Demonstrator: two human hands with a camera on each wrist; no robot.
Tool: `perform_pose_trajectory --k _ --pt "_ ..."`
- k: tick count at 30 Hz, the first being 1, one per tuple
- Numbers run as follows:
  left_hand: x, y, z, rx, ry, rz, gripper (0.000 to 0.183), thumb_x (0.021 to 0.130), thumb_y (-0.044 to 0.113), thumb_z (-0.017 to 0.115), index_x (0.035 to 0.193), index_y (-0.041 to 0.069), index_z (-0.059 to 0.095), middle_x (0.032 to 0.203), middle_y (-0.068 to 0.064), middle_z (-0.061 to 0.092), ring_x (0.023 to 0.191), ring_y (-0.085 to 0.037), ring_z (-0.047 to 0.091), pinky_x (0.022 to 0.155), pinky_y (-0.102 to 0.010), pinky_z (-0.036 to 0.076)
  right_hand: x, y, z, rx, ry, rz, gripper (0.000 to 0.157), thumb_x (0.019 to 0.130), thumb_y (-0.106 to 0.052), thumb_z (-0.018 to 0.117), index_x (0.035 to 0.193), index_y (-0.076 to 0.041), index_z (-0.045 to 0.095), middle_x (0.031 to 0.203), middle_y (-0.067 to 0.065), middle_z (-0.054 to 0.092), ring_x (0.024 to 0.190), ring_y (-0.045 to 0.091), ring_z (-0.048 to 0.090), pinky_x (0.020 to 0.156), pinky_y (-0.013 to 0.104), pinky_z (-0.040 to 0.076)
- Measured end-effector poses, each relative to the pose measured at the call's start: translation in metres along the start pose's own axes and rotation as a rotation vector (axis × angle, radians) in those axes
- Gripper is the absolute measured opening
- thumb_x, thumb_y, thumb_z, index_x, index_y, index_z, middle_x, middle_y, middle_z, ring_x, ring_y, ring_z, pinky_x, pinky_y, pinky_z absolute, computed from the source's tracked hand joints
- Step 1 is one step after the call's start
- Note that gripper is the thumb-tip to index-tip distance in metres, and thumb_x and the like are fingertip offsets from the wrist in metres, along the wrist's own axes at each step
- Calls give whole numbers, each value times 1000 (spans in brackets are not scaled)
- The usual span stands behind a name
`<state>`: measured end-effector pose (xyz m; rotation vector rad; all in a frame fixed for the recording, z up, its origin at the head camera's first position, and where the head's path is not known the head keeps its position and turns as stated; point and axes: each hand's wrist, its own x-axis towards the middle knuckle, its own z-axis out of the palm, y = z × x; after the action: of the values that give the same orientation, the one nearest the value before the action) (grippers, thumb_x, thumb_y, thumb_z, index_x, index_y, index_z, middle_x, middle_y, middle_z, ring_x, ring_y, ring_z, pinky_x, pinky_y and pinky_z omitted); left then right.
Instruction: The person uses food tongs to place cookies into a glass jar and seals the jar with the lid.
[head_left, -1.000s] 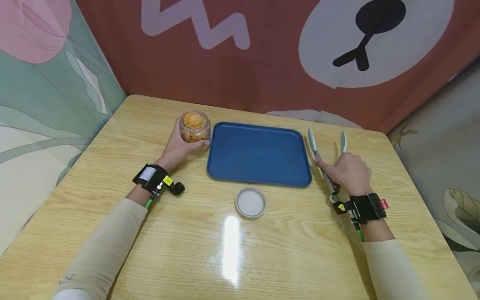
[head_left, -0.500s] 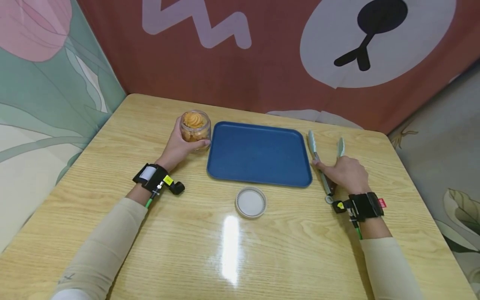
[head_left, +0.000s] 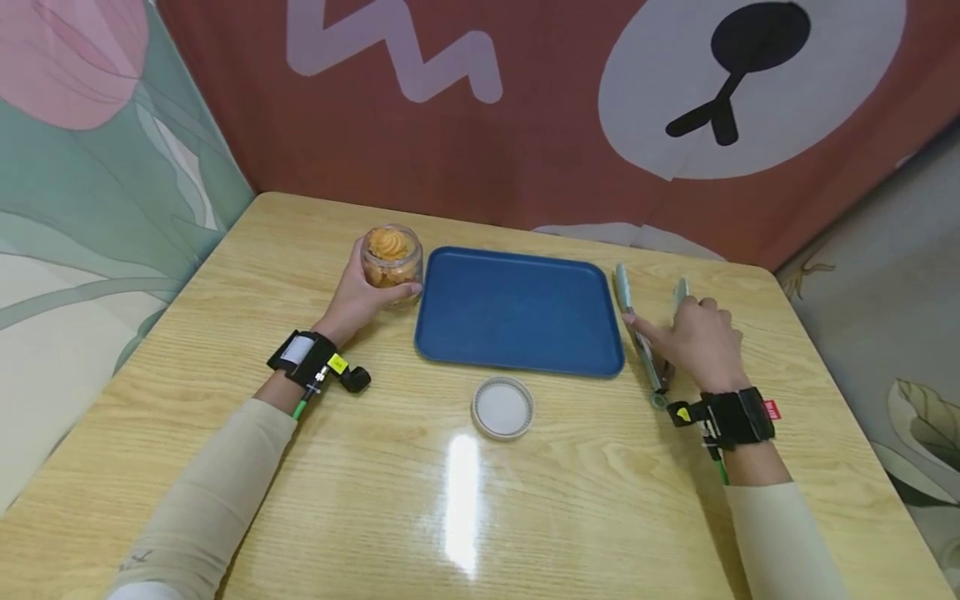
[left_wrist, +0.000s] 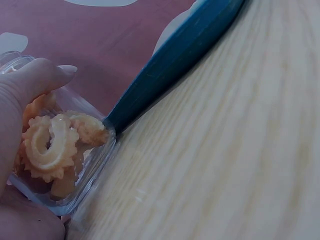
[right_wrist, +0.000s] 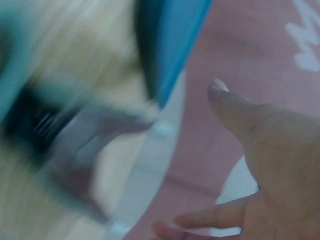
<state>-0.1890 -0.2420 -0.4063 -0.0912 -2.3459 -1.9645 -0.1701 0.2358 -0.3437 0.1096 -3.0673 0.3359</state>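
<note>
My left hand [head_left: 358,293] grips a clear jar [head_left: 393,279] of cookies beside the tray's left edge, thumb along its near side. The left wrist view shows piped, ridged cookies [left_wrist: 47,145] through the jar wall. To the right of the tray, a pair of tongs [head_left: 645,357] lies on the table with its arms spread. My right hand [head_left: 705,346] is over the tongs, overlapping one arm in the head view. In the right wrist view the thumb and fingers stand apart with nothing between them, and the blurred tongs [right_wrist: 75,135] are off to the side.
A blue tray [head_left: 517,312] lies in the middle of the wooden table [head_left: 360,492]. In front of it is a round jar lid [head_left: 503,408], inner side up. A red-brown printed wall covering [head_left: 525,167] rises behind the table.
The tongs have shifted slightly left, nearer the tray. My right hand has loosened from them and lifted a little. The left hand and jar have stayed in place.
</note>
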Motion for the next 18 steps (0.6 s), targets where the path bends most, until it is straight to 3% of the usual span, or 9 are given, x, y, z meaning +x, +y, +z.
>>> perform_pose_trajectory --k 2,4,7,10,13,18 --pt "0 -1 0 11 0 -2 108 83 19 90 165 26 20 161 -6 42 151 -22 40 129 -46 32 -3 -12 -5 27 51 -66 86 94 -67 66 111 17 67 105 41 59 91 58 57 57 65 49" --pt "1 -1 0 18 0 -3 108 83 20 90 165 27 20 161 -6 42 151 -22 40 128 -46 32 -6 -27 -8 79 80 -147 84 96 -60 68 132 16 60 119 41 60 99 58 57 67 68 52" --pt "2 0 0 18 0 1 108 83 20 91 164 27 20 161 -6 43 150 -21 41 128 -46 33 -13 -47 -9 148 89 -324 69 97 -47 73 136 9 61 118 30 65 98 44 63 72 55 56" --pt "4 1 1 12 -3 10 108 82 20 91 164 26 21 160 -6 43 150 -21 42 128 -45 33 -23 -68 -7 182 9 -507 64 97 -42 76 141 1 61 116 19 66 100 31 66 78 45 57" --pt "5 1 2 7 -2 12 108 82 20 91 164 26 21 160 -5 43 150 -20 42 128 -45 33 -37 -90 -1 162 -109 -656 72 94 -51 75 147 -5 58 124 14 67 111 29 67 91 46 59" --pt "2 0 2 8 6 -4 109 82 19 91 164 27 21 160 -5 43 150 -21 40 128 -46 32 -59 -118 18 93 -267 -802 90 85 -69 75 152 -10 55 135 7 62 118 23 59 100 42 55"
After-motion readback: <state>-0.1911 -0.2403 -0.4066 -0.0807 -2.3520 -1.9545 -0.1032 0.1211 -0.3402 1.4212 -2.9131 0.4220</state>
